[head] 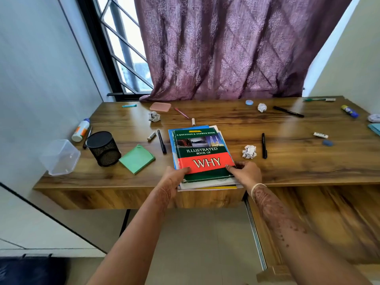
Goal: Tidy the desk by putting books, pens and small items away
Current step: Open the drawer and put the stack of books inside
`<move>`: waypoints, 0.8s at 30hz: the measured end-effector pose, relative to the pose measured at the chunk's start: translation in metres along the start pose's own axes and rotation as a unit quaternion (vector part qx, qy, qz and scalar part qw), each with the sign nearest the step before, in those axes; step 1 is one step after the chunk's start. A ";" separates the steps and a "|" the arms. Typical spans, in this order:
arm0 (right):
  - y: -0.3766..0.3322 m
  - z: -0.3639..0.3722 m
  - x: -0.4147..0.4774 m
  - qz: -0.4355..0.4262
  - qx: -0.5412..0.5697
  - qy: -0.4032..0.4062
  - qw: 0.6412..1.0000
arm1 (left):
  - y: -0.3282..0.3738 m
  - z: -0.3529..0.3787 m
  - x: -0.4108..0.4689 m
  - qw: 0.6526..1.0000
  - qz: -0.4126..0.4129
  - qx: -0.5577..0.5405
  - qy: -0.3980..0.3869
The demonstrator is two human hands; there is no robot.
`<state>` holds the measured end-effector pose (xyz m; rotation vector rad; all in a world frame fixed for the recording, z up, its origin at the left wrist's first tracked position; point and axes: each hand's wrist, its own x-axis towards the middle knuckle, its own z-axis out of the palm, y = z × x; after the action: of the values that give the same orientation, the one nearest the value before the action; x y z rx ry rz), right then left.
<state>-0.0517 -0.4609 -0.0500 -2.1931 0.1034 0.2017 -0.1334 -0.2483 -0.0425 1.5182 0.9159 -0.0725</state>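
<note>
A stack of books [202, 155] lies at the front middle of the wooden desk [287, 161], a green and red hardcover on top. My left hand [172, 175] grips the stack's near left corner. My right hand [244, 171] grips its near right corner. The stack overhangs the desk's front edge slightly. Black pens lie left [162, 141] and right [264, 145] of the books. A black mesh pen holder [103, 148] stands at the left, next to a green notepad [137, 159].
Crumpled paper balls [249, 152], a clear plastic box [59, 157], a glue bottle [80, 130], a pink case [160, 106], erasers [327, 143], a marker [288, 111] and a glue stick [349, 111] lie scattered. A purple curtain [226, 48] hangs behind. A drawer [308, 219] is pulled out under the desk at right.
</note>
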 end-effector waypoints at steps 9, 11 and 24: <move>0.010 -0.006 0.005 0.058 0.096 -0.007 0.994 | 0.000 0.007 0.000 0.986 0.023 -0.119 -0.111; 0.010 -0.009 0.003 0.057 0.100 -0.020 0.993 | -0.001 0.009 -0.007 0.982 0.031 -0.147 -0.116; 0.013 -0.077 -0.060 0.108 0.364 -0.311 0.871 | -0.002 -0.001 -0.100 0.956 0.115 -0.239 -0.123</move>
<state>-0.1047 -0.5308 -0.0045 -1.2791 0.0485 0.8406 -0.2033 -0.2964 0.0106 1.1218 0.5052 0.1204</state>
